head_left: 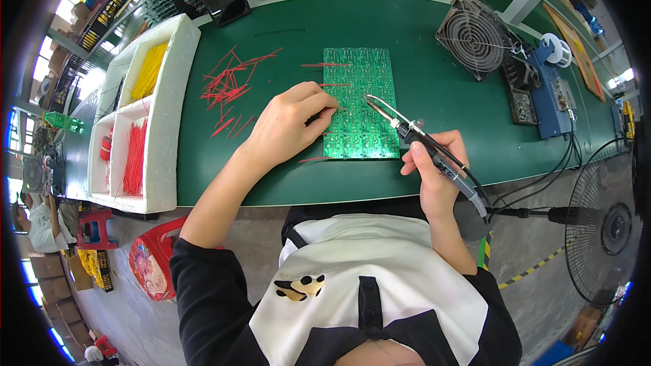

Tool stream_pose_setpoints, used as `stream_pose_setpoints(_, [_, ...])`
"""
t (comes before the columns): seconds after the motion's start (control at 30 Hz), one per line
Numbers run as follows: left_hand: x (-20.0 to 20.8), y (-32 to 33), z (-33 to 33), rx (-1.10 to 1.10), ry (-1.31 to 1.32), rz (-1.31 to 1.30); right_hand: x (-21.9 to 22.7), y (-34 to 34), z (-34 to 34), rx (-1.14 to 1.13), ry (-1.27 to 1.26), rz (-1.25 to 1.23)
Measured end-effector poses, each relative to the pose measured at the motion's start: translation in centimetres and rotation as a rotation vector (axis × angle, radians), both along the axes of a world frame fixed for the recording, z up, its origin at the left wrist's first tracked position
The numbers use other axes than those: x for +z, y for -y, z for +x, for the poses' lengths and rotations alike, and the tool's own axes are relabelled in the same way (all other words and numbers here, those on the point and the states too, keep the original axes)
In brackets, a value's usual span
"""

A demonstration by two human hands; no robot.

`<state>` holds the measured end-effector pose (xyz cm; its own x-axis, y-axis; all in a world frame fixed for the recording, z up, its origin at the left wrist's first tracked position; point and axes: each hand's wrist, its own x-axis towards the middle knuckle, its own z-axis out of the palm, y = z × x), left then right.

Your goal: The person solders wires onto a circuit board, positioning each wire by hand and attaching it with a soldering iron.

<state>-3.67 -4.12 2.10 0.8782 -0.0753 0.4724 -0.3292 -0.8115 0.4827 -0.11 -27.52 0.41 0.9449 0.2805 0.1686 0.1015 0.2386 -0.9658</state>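
Head: soldering iron [412, 133] diagonally up-left

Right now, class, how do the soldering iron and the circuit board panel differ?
Shape: the soldering iron is slender; the circuit board panel is flat and rectangular.
Colour: the soldering iron is mostly black and grey; the circuit board panel is green.
Pose: the soldering iron slants in the right hand; the circuit board panel lies on the tabletop.
Both are elongated.

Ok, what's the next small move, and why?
I'd probably ease the iron slightly left, left hand steady: its fingertips are at the left edge of the board, the iron's tip is just right of them, and red wires cross that edge.
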Motion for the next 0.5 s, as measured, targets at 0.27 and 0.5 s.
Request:
stream_pose_setpoints(0.27, [-0.80,-0.21,0.44,0.008,0.055,0.019,0.17,-0.27,-0.07,0.023,-0.029,-0.052])
stream_pose_setpoints(0.5, [-0.93,-0.04,0.50,0.008,0.067,0.014,0.22,-0.24,0.02,0.043,-0.007,-0.087])
